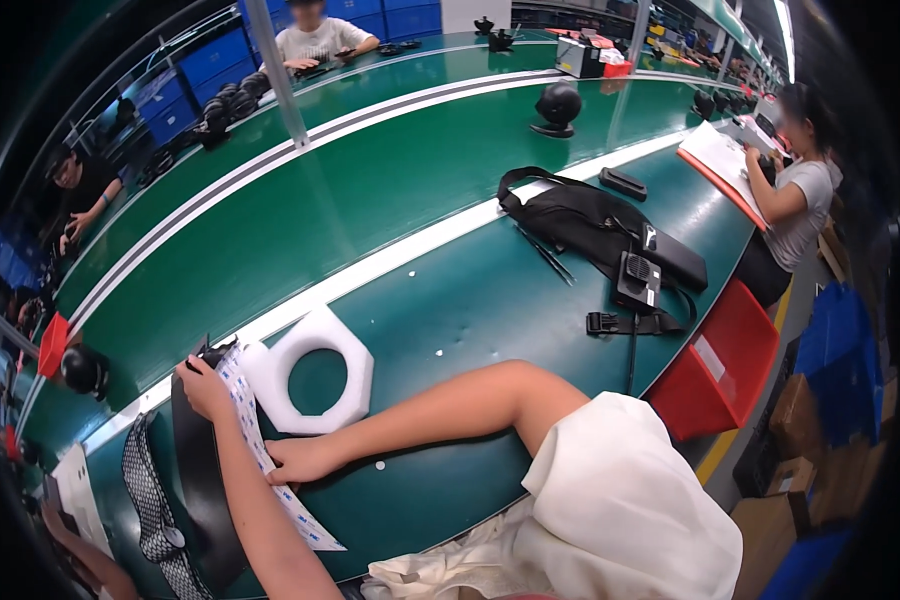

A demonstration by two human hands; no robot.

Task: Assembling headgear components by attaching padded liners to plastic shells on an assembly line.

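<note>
My left hand (208,388) is closed at the far end of a long white strip printed in blue and red (295,515). A small dark piece shows at its fingertips, too small to name, beside a black part (216,352). My right hand (308,460) reaches across from the right, its fingers pinched at the strip's right edge. My left forearm covers part of the strip. Left of that forearm lies a black curved sheet (198,450). A white foam block with a round hole (360,378) rests just beyond my right hand.
A black-and-white mesh strap (142,480) lies at the left. On the bench's right part are a black bag (580,215), tweezers (545,255) and a black device (635,280). A red bin (725,365) stands at the right edge. Co-workers (805,190) are around the line.
</note>
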